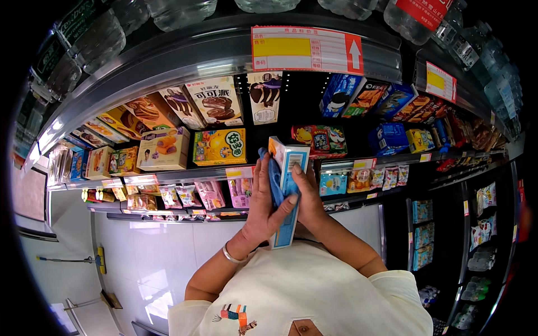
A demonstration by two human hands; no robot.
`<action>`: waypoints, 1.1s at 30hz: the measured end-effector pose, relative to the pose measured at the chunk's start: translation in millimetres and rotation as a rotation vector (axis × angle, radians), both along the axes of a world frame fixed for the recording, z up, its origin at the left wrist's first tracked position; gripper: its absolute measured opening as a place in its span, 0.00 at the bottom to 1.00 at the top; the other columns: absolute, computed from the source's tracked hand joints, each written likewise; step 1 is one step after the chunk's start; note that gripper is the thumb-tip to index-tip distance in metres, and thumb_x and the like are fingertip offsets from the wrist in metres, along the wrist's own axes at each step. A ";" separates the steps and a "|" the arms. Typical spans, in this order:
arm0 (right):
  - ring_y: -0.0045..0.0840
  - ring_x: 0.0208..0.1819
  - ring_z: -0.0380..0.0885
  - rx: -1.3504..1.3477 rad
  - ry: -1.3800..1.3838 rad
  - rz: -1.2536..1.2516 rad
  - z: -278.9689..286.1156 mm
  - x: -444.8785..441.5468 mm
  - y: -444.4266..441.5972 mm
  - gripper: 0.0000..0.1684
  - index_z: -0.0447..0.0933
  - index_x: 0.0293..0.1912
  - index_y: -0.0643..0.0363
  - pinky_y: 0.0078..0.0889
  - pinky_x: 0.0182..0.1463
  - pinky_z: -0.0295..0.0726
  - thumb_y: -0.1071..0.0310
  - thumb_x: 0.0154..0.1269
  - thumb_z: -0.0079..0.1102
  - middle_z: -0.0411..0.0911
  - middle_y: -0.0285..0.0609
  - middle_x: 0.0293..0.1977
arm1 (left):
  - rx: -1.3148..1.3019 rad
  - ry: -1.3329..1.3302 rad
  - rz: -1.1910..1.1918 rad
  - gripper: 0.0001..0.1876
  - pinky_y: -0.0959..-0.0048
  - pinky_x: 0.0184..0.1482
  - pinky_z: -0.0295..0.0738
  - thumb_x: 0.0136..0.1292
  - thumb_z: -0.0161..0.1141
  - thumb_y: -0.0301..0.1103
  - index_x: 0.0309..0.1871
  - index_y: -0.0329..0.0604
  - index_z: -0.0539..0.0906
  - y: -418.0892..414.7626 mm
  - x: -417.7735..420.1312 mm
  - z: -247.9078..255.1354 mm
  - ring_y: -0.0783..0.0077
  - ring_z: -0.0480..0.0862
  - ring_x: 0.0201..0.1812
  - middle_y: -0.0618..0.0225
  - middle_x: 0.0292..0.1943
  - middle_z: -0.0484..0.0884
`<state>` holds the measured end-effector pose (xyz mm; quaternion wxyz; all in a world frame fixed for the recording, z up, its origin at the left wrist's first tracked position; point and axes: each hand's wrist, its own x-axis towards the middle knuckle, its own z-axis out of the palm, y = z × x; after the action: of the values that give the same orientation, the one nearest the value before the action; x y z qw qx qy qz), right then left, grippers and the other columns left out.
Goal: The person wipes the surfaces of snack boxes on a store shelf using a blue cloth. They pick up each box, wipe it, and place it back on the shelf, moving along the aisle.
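A light-blue and white snack carton [287, 218] stands on its narrow side between my two hands, close in front of my chest. My left hand [261, 206], with a silver bangle at the wrist, presses a blue cloth [275, 178] flat against the carton's left side. Its thumb reaches across the narrow face of the carton. From the other side my right hand [310, 197] grips the carton, the thumb lying below the printed barcode. Part of the cloth and the right fingers are hidden behind the carton.
Boxed snacks line the shelf [269, 164] ahead, among them a yellow carton [220, 147] and a red-green carton [320, 140]. Bagged snacks [210, 195] hang lower. Water bottles [180, 12] stand above a price-tag rail [218, 63]. More shelving [458, 235] is at right; a mop [100, 259] is at left.
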<state>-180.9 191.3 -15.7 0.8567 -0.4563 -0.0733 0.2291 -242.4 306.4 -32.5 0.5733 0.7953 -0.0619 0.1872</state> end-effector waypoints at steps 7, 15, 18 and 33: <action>0.25 0.56 0.75 0.124 0.077 -0.200 4.7 38.4 -21.8 0.32 0.64 0.65 0.50 0.34 0.59 0.78 0.46 0.71 0.59 0.74 0.39 0.54 | -0.048 0.146 -0.130 0.49 0.60 0.77 0.46 0.61 0.69 0.35 0.79 0.34 0.50 -16.2 -16.6 -10.8 0.50 0.53 0.77 0.48 0.75 0.57; 0.32 0.68 0.66 -0.010 -0.076 -0.242 -4.5 54.1 -45.9 0.45 0.59 0.74 0.49 0.42 0.73 0.62 0.33 0.68 0.54 0.68 0.42 0.66 | -0.962 0.687 -0.232 0.39 0.69 0.64 0.70 0.65 0.68 0.36 0.74 0.34 0.61 4.0 -39.3 -17.4 0.66 0.76 0.59 0.57 0.60 0.75; 0.28 0.69 0.67 -0.029 -0.225 -0.050 9.8 70.5 -70.7 0.37 0.59 0.74 0.54 0.36 0.72 0.62 0.48 0.74 0.52 0.68 0.41 0.67 | -1.048 0.697 -0.227 0.35 0.69 0.58 0.76 0.65 0.68 0.37 0.71 0.35 0.64 11.7 -53.6 -42.5 0.67 0.81 0.54 0.60 0.55 0.80; 0.22 0.52 0.80 -0.500 -0.827 0.015 117.8 100.2 -94.4 0.29 0.73 0.64 0.63 0.25 0.56 0.79 0.67 0.66 0.67 0.80 0.42 0.53 | -1.121 0.571 -0.045 0.06 0.75 0.48 0.76 0.69 0.64 0.33 0.43 0.42 0.84 11.3 -51.9 -49.4 0.78 0.82 0.41 0.74 0.38 0.85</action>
<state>-80.7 96.9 102.1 0.6182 -0.7005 -0.3536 0.0451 -294.3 317.7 -81.9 0.9009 0.3909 0.1842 -0.0406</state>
